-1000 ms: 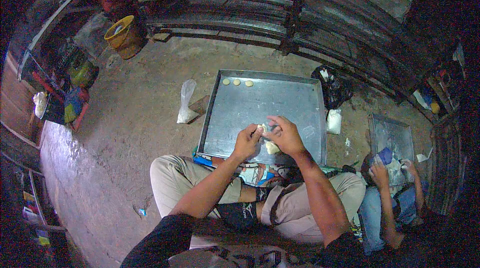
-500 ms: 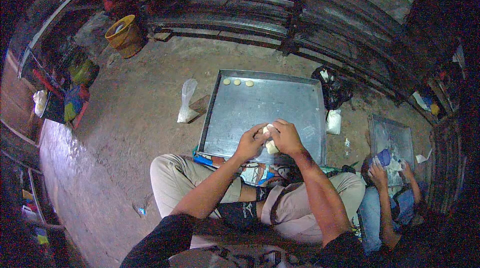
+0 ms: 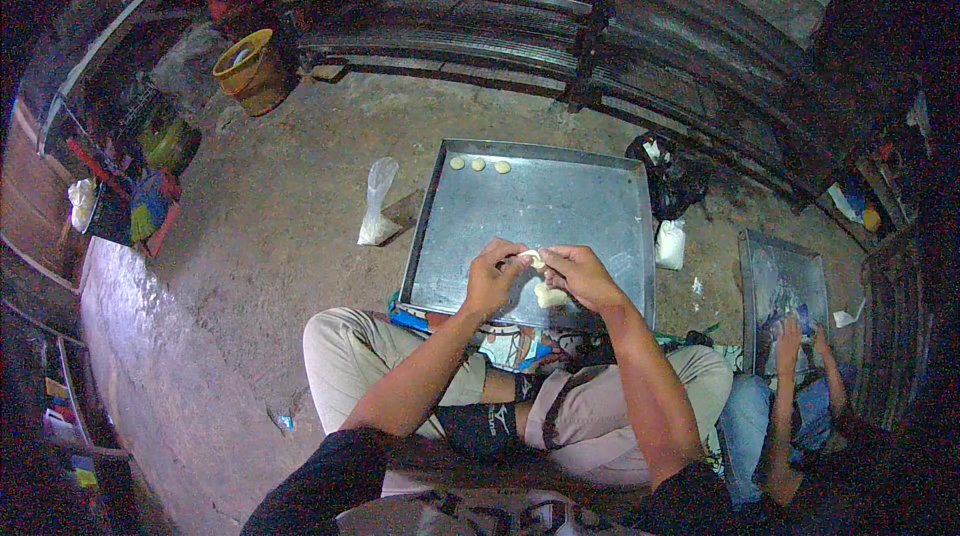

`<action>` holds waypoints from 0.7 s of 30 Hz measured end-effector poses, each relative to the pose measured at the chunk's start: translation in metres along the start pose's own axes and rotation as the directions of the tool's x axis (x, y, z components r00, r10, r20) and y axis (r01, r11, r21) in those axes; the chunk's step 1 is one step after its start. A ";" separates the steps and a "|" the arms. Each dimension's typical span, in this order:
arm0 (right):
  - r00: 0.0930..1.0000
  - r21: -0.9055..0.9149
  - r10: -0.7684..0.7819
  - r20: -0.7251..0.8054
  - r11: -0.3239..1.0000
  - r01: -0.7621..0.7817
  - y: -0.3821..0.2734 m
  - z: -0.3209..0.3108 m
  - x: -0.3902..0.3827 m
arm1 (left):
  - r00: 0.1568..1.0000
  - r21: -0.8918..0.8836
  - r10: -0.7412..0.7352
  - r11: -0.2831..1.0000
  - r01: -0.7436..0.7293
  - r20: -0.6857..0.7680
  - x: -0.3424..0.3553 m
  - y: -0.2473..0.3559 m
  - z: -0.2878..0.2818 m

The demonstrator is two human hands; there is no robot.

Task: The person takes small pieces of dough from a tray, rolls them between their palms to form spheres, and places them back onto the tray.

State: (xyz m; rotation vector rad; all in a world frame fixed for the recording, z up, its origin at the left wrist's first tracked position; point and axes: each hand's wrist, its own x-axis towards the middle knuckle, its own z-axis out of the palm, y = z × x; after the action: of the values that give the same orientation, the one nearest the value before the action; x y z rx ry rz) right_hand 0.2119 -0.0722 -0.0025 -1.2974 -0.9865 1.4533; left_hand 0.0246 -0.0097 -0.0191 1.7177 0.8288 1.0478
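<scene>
Over the near part of a large metal tray, my left hand is closed on a small piece of pale dough. My right hand pinches the same piece from the other side. A larger lump of dough lies on the tray just under my hands. Three small flat dough rounds sit in a row at the tray's far left corner.
Knotted clear bag, white bag and black bag flank the tray. A co-worker's hands work at a smaller tray at right. Dark racks stand behind; a yellow bucket is at back left.
My fingers have shifted on the dough piece, which shows more stretched between them now than half a second ago. The co-worker's hands have moved over the smaller tray.
</scene>
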 end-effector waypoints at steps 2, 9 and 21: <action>0.996 0.056 0.063 0.058 0.996 -0.066 -0.007 0.004 -0.003 | 1.000 0.044 0.013 0.999 -0.013 0.005 -0.002 0.003 0.000; 0.995 -0.186 -0.016 -0.094 0.983 -0.001 -0.016 0.018 -0.008 | 0.996 -0.076 -0.037 0.996 0.044 0.085 -0.003 0.023 0.000; 0.939 -0.857 -0.312 0.145 0.434 0.277 -0.030 0.021 -0.014 | 0.854 -0.355 -0.447 0.778 0.518 0.267 -0.004 0.016 -0.001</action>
State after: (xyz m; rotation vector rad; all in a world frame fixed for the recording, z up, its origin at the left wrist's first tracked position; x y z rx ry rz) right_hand 0.1950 -0.0775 0.0326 -1.6976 -1.9759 0.5741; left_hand 0.0229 -0.0180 -0.0050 1.1210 0.8103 0.6494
